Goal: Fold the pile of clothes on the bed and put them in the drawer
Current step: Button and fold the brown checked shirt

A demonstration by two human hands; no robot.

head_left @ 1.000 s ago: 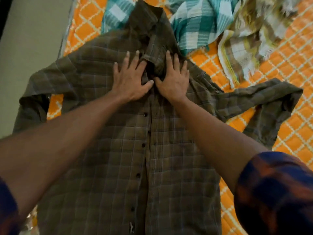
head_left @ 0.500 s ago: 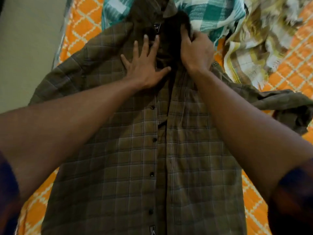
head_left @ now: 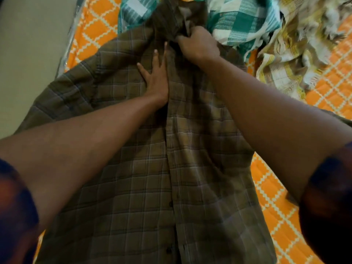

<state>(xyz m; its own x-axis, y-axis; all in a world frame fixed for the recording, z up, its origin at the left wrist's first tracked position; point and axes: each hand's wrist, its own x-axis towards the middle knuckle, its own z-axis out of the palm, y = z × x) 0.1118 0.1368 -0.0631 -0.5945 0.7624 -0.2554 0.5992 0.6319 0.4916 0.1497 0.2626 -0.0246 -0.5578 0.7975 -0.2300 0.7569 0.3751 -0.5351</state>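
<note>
A brown checked shirt (head_left: 144, 168) lies front up and buttoned on the orange bed cover (head_left: 282, 212), collar at the far end. My left hand (head_left: 157, 77) presses flat on the chest beside the button placket, fingers straight. My right hand (head_left: 198, 44) grips the collar fabric just past it, fingers curled into the cloth. The shirt's right sleeve is mostly hidden behind my right forearm.
A teal and white checked cloth (head_left: 240, 21) lies bunched beyond the collar. A yellow, brown and white cloth (head_left: 297, 54) is crumpled at the far right. The bed's left edge (head_left: 68, 40) borders a pale floor (head_left: 28, 44).
My right hand has closed tighter on the collar and moved right. My left hand has slid along the placket with its fingers drawn closer together. The view has moved nearer the shirt.
</note>
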